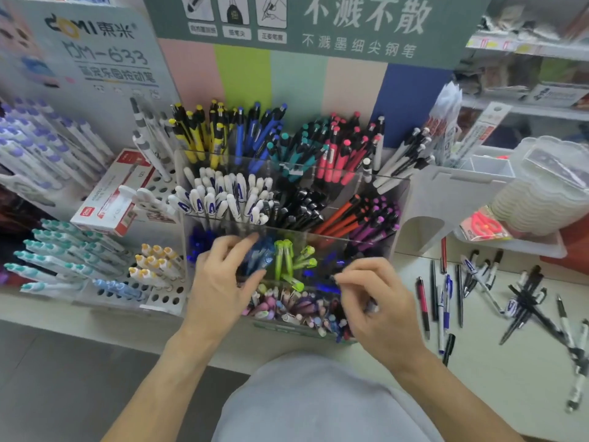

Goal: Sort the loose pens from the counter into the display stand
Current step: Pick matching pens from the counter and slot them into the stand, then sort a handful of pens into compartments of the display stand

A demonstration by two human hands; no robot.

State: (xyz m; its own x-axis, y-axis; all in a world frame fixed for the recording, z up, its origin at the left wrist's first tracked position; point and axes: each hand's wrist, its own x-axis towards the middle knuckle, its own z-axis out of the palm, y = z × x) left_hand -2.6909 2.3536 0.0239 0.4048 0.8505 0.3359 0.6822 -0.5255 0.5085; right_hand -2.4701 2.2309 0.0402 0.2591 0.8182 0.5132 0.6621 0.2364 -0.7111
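Fingertips (339, 277) of the right hand (371, 295) are drawn together in a pinch at the front of the display stand (376, 181), just over a compartment of dark blue pens (325, 287); motion blur hides whether anything is caught between them. Below the palm, a thin grey shape shows by the lower fingers, too smeared to name. The left hand (220, 279) is spread with loosely bent fingers, its tips among the translucent blue pens (259, 255) in the next compartment, touching them rather than clearly gripping one.

Between the two hands stand lime green pens (288, 260), upright and slightly fanned. Nearest the person, a front row holds pastel pink and lilac pens (287, 309). Behind the hands the clear acrylic tiers rise: white pens with blue lettering (223, 199), black pens (301, 207), orange and purple pens (363, 218), then a back row of yellow, blue, teal and red pens (277, 138).

Right of the stand, on the pale counter (497, 352), lie the loose pens (522, 301), well apart from the hands: several lie in a rough row near the stand, among them a red and black one (423, 306), and a crossed heap of black and white ones lies farther right. Beyond them sits a pack of red scissors (483, 224) beside a stack of clear plastic containers (545, 189). Left of the stand, a perforated rack (165, 299) carries teal-capped and yellow-capped pens, with a red and white box (111, 199) behind it.
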